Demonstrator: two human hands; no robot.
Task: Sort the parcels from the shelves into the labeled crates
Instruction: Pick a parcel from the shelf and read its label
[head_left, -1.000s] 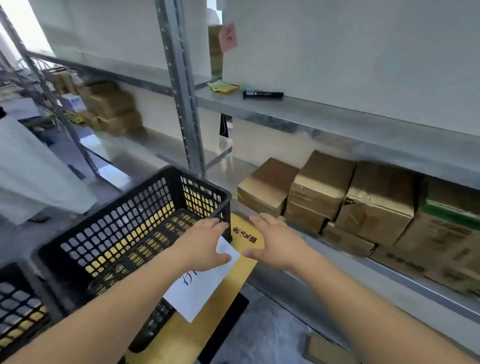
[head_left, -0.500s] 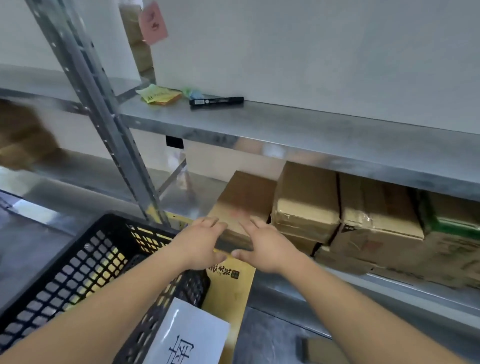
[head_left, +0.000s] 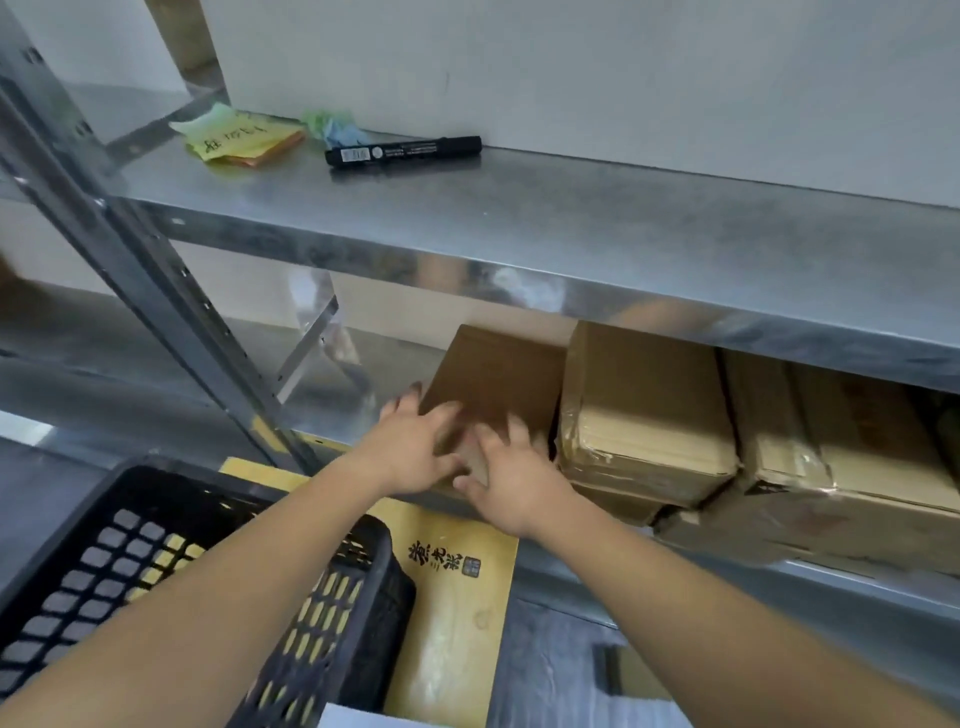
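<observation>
So the galvanised steel shelving unit (head_left: 571, 228) fills most of the scene, two levels of it. Next biggest is the black perforated plastic crate (head_left: 156, 582) down at the lower left, resting on a flat yellow cardboard box with dark printed characters (head_left: 457, 587). On the lower shelf sits a row of brown cardboard parcels; the tape-wrapped tan carton (head_left: 644, 410) is touching the plain brown flat box (head_left: 498, 379) at the left end of the row.

That flat box looks like the pick. The left hand (head_left: 410, 452) is on its near left corner with spread fingers, and the right hand (head_left: 514, 483) is laid on its front edge right beside it. Both are flat and relaxed, pressing rather than clamping, as far as I can see.

Smallest stuff is up top: a stack of yellow sticky notes (head_left: 239, 137) and a black marker pen (head_left: 402, 150).

My guess is the next move needs fingers hooked under the box to slide it out, then a look at its label.
</observation>
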